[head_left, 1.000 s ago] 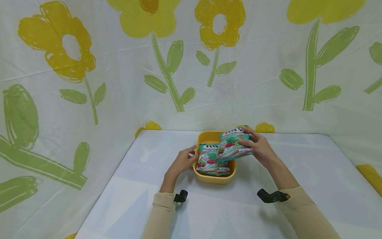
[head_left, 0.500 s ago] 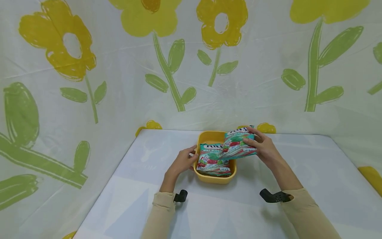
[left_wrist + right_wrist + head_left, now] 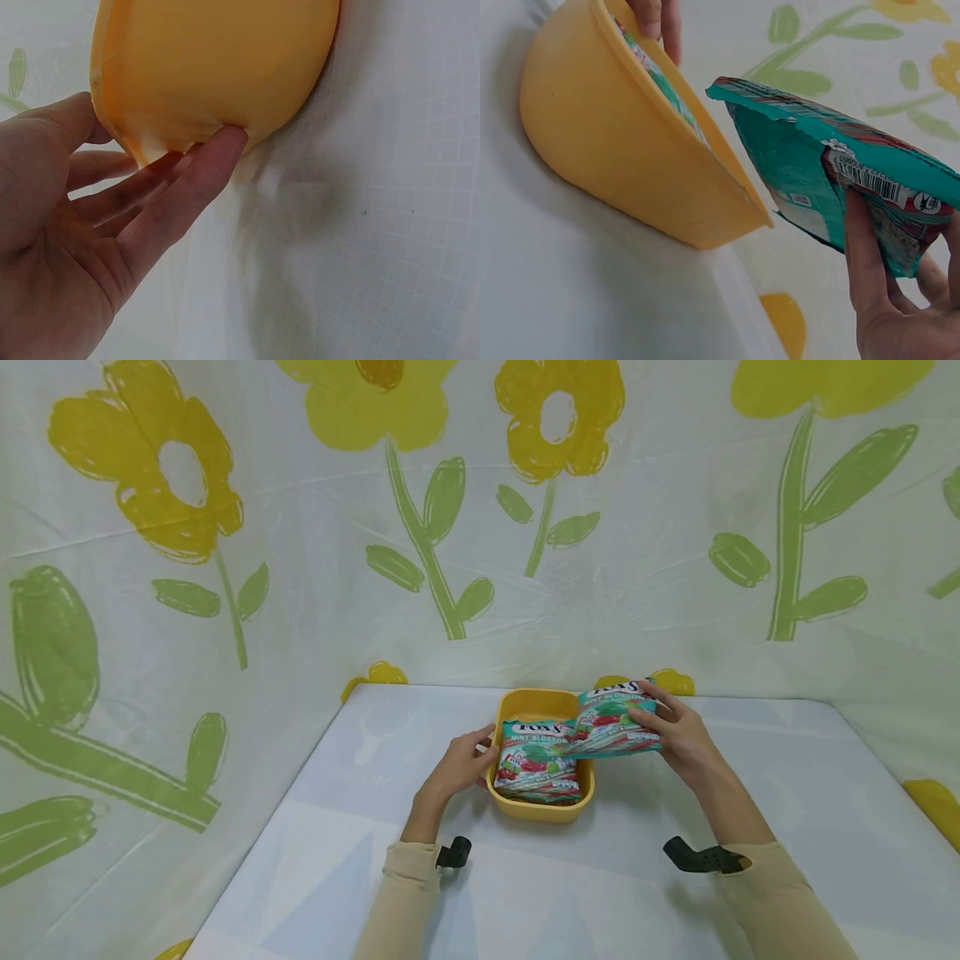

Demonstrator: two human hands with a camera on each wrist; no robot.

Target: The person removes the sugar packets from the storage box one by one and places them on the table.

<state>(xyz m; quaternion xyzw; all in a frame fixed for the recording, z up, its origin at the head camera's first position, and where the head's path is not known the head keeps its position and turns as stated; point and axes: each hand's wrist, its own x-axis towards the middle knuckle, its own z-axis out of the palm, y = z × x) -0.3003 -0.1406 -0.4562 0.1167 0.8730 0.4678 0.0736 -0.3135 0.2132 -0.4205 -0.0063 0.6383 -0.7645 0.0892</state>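
Note:
A yellow plastic basket [image 3: 536, 812] stands on the table, one green-and-red candy bag [image 3: 534, 764] lying inside it. My left hand [image 3: 462, 760] holds the basket by its left rim; in the left wrist view, the fingers [image 3: 180, 191] lie along the outer wall while the thumb reaches the rim. A second candy bag [image 3: 613, 722], printed alike, is in my right hand [image 3: 678, 735], pinched at its right side. It is raised at the basket's right edge, its lower left corner overlapping the rim in the head view. The right wrist view shows this bag's teal back and barcode.
The white table [image 3: 600, 893] reaches from the sleeves to a back edge just beyond the basket. A flower-print cloth [image 3: 645, 552] hangs behind and at the left. Each wrist bears a black camera mount [image 3: 454, 852].
My right hand has moved the candy bag to the right, uncovering more of the bag in the basket. My left hand and the basket stay nearly where they were.

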